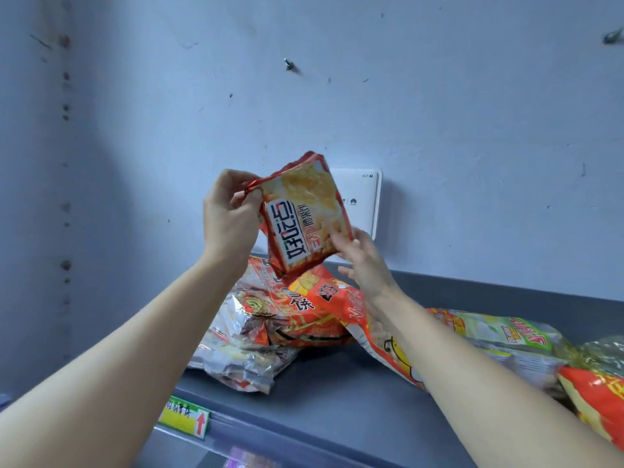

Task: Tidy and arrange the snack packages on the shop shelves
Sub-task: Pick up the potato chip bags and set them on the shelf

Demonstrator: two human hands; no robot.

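An orange and red snack packet [304, 211] is held up above the grey shelf [337, 400], turned sideways so its print runs vertically. My left hand [229, 214] pinches its crimped top-left edge. My right hand [364, 261] touches its lower right corner with fingers fairly straight. Below them a heap of red, orange and silver snack bags [277, 325] lies on the shelf. A long orange bag [381, 346] runs partly under my right forearm.
A green and yellow snack bag [506, 332] and an orange one [597, 396] lie at the right of the shelf. A white router [361, 201] leans against the blue wall behind the packet. A green price label [185, 417] sits on the shelf's front edge.
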